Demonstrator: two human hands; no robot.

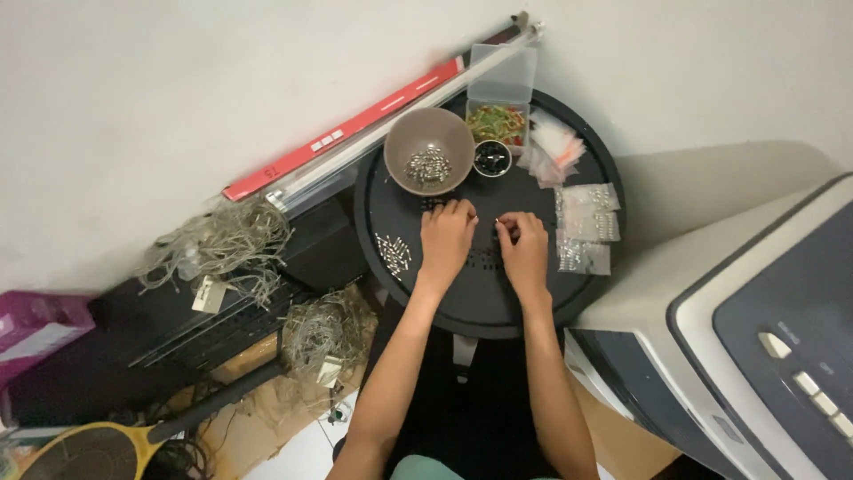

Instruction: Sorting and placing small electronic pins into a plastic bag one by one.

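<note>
Both my hands rest on a round black table top [462, 302]. My left hand [447, 236] lies fingers curled, fingertips pinched near the table's middle. My right hand [524, 244] is beside it, fingertips pinched on a tiny part too small to identify. A brown bowl [429, 151] holding small silvery metal parts stands just beyond my left hand. A loose row of the same silvery parts [394, 252] lies to the left of my left hand. A small black cup [491, 158] stands next to the bowl.
A clear plastic box [499, 123] of red, green and yellow bits sits at the table's back. Small clear bags [586, 227] lie on the right. A grey machine [755, 338] stands to the right; tangled wire bundles [222, 244] and a red-and-white rail [355, 129] lie left.
</note>
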